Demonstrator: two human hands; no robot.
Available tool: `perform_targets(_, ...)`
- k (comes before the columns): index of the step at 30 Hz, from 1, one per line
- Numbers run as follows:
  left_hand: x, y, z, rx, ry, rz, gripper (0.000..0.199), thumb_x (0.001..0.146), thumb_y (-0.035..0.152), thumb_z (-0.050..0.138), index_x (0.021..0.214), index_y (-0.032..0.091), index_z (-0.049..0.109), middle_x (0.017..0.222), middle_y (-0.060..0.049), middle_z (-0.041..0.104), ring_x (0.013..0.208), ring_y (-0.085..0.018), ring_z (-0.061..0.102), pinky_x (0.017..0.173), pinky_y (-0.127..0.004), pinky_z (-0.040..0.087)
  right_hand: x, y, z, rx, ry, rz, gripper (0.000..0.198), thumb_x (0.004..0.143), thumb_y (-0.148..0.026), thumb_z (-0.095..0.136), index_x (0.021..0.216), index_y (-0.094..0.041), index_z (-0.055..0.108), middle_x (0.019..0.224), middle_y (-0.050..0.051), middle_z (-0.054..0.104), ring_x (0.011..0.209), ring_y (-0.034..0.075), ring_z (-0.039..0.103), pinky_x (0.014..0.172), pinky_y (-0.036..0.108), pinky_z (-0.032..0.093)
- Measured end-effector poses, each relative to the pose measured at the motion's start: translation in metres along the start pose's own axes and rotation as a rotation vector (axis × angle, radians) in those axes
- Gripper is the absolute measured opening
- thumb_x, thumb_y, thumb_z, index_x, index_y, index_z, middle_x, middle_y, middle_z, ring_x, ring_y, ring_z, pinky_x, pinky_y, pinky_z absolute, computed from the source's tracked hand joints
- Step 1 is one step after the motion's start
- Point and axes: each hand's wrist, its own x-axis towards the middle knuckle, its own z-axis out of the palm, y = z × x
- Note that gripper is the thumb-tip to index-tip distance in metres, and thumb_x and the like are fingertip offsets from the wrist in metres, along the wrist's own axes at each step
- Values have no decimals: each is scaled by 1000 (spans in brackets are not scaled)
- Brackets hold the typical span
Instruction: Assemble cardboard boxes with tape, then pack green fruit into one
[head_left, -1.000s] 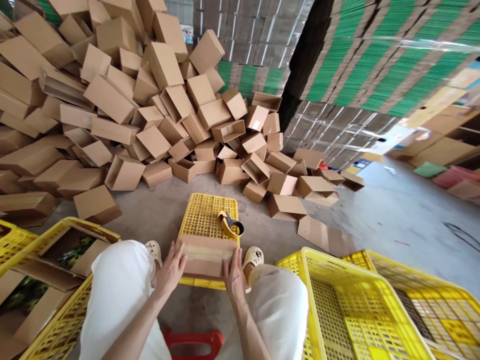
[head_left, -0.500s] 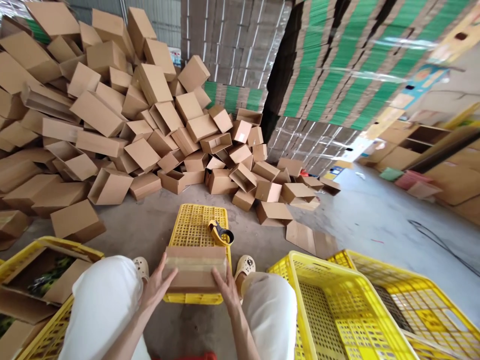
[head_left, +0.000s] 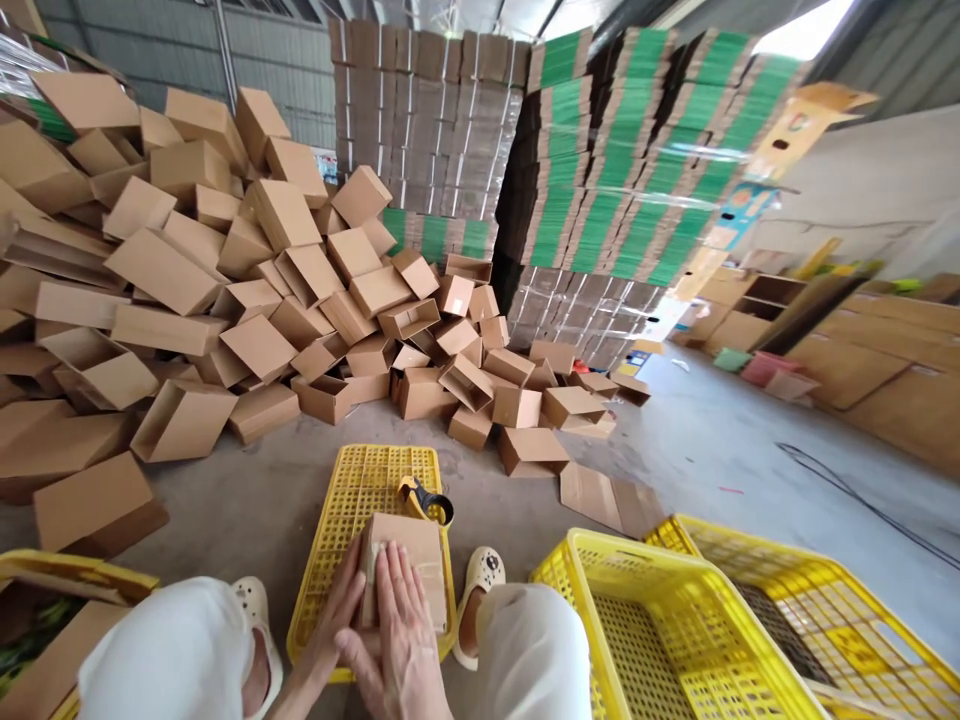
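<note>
A small closed cardboard box (head_left: 427,560) stands on the yellow plastic crate (head_left: 382,468) between my knees. Clear tape shows along its edge. My right hand (head_left: 397,620) lies flat on the box, fingers stretched out and close together. Along the box's left side rests my left hand (head_left: 335,612), its fingers extended against the cardboard and its thumb hidden. Just beyond the box, near the crate's right edge, lies a yellow and black tape dispenser (head_left: 426,500).
A large heap of cardboard boxes (head_left: 285,300) spreads across the floor ahead. Two yellow crates (head_left: 600,545) stand at my right. At my left is another yellow crate (head_left: 112,568) holding an open carton. Tall strapped stacks of flattened cardboard (head_left: 427,120) rise behind.
The box has turned from lying lengthwise across the crate to showing a narrower face. My right hand has moved from its right side to flat on it. The camera view has tilted up.
</note>
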Motion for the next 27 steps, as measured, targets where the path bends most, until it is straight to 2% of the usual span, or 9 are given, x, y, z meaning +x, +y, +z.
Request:
perform_targets(5, 23, 18, -31, -64, 3, -59, 81, 101, 70, 38, 170, 29, 25, 176, -3, 31, 165, -25, 20, 136, -47, 21, 2, -14, 3, 11, -39, -21, 72, 104, -34, 59, 169, -25, 29, 165, 9, 48, 152, 32, 48, 125, 53, 46)
perform_targets(8, 32, 19, -44, -48, 50, -86, 76, 103, 63, 37, 168, 25, 31, 176, -7, 33, 165, -25, 19, 136, -46, 19, -3, -4, -4, 69, -31, 98, 56, 107, -29, 54, 162, -30, 47, 161, 6, 54, 150, 30, 51, 127, 55, 41)
perform_targets(11, 36, 16, -47, 10, 65, -65, 68, 105, 54, 36, 167, 26, 33, 174, -6, 38, 165, -24, 21, 135, -44, 21, -5, 12, -11, 285, -35, 256, 48, 106, -34, 55, 154, -32, 59, 161, 4, 55, 151, 31, 50, 130, 55, 37)
perform_targets(13, 39, 14, -46, 53, 69, -36, 65, 105, 44, 37, 167, 26, 34, 173, -6, 39, 165, -23, 24, 135, -44, 23, -1, 21, -13, 484, -27, 367, 55, 101, -41, 63, 155, -32, 57, 165, 5, 51, 154, 31, 45, 130, 53, 35)
perform_targets(15, 41, 13, -45, 92, 74, -8, 65, 103, 36, 38, 167, 26, 32, 173, -7, 39, 164, -23, 28, 135, -46, 24, 9, 27, -11, 702, -28, 502, 76, 92, -45, 75, 161, -31, 48, 166, 8, 49, 154, 33, 45, 127, 53, 39)
perform_targets(17, 44, 13, -44, 124, 66, 20, 66, 103, 34, 40, 167, 26, 29, 174, -10, 37, 163, -24, 29, 134, -47, 26, 22, 29, -7, 932, -44, 629, 100, 80, -45, 84, 167, -29, 37, 161, 10, 55, 147, 34, 54, 119, 53, 47)
perform_targets(19, 45, 15, -45, 159, 45, 45, 68, 102, 37, 44, 167, 24, 26, 174, -14, 35, 163, -26, 30, 133, -49, 28, 35, 26, -1, 1127, -28, 733, 110, 74, -45, 86, 168, -28, 31, 156, 11, 60, 136, 34, 63, 111, 52, 53)
perform_targets(23, 47, 20, -50, 244, 39, 61, 75, 98, 46, 55, 163, 22, 27, 167, -18, 40, 157, -30, 39, 129, -50, 34, 52, 15, 7, 1263, 16, 863, 101, 71, -45, 79, 163, -29, 38, 150, 9, 63, 127, 35, 68, 102, 48, 58)
perform_targets(27, 51, 32, -52, 366, 25, 40, 81, 93, 49, 62, 161, 24, 27, 159, -18, 46, 147, -33, 51, 120, -51, 45, 62, 14, -1, 1283, -28, 885, 83, 67, -37, 79, 146, -28, 54, 138, 7, 70, 121, 34, 70, 98, 44, 60)
